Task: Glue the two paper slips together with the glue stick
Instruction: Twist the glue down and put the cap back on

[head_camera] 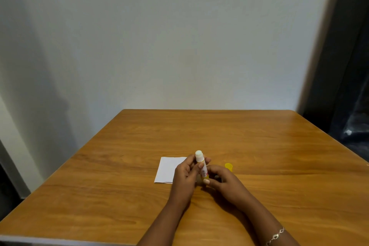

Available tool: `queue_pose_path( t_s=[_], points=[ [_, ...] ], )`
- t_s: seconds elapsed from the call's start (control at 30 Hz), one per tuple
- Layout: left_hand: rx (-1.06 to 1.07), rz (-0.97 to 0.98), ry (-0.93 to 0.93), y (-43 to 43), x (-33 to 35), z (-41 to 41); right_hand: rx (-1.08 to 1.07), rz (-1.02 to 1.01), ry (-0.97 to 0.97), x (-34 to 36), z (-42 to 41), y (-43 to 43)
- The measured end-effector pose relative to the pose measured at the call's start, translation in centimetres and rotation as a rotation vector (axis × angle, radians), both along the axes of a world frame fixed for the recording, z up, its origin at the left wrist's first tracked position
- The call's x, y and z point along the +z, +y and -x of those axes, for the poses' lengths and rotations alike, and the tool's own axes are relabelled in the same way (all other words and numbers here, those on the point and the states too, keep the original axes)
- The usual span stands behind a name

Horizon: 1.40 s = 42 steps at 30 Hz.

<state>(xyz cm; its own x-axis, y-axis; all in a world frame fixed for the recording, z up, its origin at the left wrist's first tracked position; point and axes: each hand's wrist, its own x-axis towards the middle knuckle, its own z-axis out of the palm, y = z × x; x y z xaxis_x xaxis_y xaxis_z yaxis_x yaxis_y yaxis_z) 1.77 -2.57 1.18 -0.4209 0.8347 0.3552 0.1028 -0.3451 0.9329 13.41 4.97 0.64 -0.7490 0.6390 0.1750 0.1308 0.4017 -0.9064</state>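
We hold the glue stick nearly upright above the tabletop, exposed tip up. The left hand fingers close round the barrel; the right hand fingers pinch its yellow base. The paper slip lies flat just left of and behind the left hand, partly hidden. The yellow cap stands right. We judge the tip must tilt leftward and down onto the paper
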Motion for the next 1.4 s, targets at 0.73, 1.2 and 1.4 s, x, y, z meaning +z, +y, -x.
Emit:
queue_pose_path(
  t_s=[0.73, 1.2, 1.4],
  points=[
    [0.05, 0.005, 0.155, -0.03, -0.37, -0.63, -0.121, -0.024, 0.016, -0.36, 0.43, 0.02],
    [0.08, 0.0, 0.167, -0.1, -0.39, -0.73, -0.114, -0.019, 0.005, 0.44, 0.32, -0.42],
    [0.041, 0.005, 0.075, -0.27, 0.02, -0.87, -0.043, -0.032, -0.034, -0.01, 0.28, -0.28]
  ],
)
